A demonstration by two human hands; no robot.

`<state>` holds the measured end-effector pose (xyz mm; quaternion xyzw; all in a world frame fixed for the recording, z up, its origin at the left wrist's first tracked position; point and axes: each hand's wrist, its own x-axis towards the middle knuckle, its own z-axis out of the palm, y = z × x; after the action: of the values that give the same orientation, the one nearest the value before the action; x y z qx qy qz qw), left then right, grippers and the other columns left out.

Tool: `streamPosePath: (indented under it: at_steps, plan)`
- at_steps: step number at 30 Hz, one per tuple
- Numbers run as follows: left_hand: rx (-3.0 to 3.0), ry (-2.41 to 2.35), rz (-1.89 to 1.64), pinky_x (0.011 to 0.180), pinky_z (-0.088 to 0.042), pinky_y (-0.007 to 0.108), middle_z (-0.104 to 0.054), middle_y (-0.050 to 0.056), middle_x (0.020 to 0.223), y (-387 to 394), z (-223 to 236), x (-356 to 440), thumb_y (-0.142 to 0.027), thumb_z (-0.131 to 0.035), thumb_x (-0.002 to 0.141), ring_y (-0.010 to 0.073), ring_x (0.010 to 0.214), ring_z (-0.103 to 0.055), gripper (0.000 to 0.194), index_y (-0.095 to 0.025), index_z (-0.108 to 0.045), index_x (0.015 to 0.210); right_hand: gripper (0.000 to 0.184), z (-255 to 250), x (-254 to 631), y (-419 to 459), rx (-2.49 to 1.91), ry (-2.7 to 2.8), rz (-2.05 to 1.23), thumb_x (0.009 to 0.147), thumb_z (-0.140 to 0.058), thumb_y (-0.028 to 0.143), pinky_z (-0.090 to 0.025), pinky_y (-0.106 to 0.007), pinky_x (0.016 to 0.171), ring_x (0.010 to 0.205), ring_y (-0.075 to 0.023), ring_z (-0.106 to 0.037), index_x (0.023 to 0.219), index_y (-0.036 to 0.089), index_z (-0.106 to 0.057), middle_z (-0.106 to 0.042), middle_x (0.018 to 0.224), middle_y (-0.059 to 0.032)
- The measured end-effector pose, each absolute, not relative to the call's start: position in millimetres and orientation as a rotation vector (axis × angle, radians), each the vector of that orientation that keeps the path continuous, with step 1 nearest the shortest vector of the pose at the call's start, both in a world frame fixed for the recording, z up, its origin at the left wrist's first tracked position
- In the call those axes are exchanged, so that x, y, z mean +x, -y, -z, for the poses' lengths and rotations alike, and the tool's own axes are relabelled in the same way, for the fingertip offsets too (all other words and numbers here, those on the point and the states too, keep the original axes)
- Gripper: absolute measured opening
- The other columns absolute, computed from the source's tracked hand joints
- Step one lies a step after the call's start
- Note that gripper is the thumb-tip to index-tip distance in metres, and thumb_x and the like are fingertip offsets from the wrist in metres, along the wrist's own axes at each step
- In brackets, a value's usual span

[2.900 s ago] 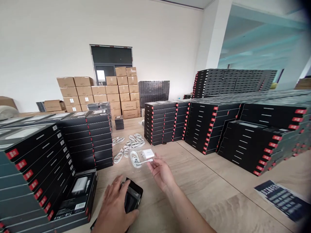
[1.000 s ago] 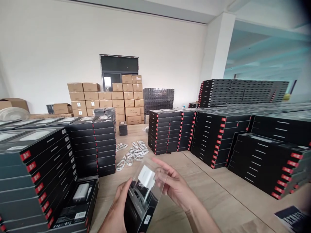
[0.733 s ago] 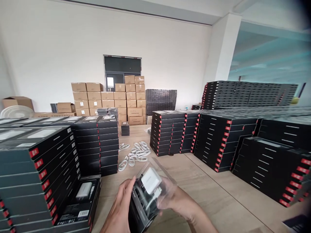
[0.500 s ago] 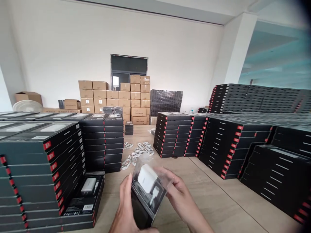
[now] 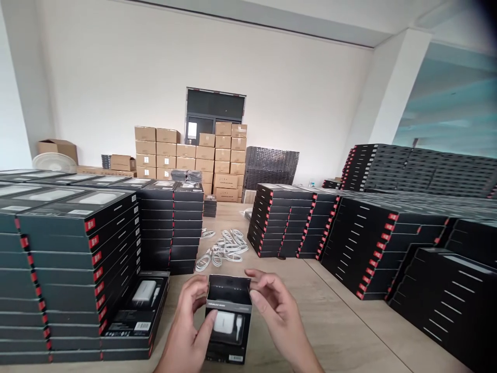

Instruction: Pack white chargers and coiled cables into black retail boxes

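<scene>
A black charger box (image 5: 227, 351) stands upright at the bottom middle with its top end open and a flap raised at the back. Through its front window show a white charger (image 5: 223, 322) and a white cable plug (image 5: 238, 326). My left hand (image 5: 190, 321) grips the box's left side, thumb across the front by the window. At the upper right edge, my right hand (image 5: 277, 311) has its thumb and fingers curled about the opening. Behind the box, several coiled white cables (image 5: 225, 247) lie on the wooden table (image 5: 295, 290).
Tall stacks of black boxes (image 5: 112, 248) rise on the left, with a similar box (image 5: 134, 318) lying flat beside them. More black box stacks (image 5: 349, 238) line the right. Brown cartons (image 5: 196, 155) are piled by the far wall.
The clear tray with the charger, earlier sticking out of the tilted box, is now down inside it. The box has come upright, and my right hand has shifted from the tray to the box's top edge.
</scene>
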<state>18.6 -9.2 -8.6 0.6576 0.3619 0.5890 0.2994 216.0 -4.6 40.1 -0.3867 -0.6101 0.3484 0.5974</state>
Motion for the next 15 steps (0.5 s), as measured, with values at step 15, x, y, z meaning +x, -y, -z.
streamPosePath:
  at_steps: [15]
  plan:
    - [1.834, -0.965, -1.572, 0.102, -0.046, 0.037, -0.063, 0.007, 0.119, 6.6, 4.2, 6.6, -0.021, -0.055, 0.087, 0.0197, 0.117, -0.057, 0.028, -0.026, -0.050, 0.114, 0.013, -37.8, 213.6, 2.7, -0.804, 1.608, -0.781, 0.078, -0.072, 0.027, -0.051, -0.037, 0.087, 0.098, -0.0240, -0.066, 0.078, 0.023, -0.060, -0.072, 0.094, -0.0066]
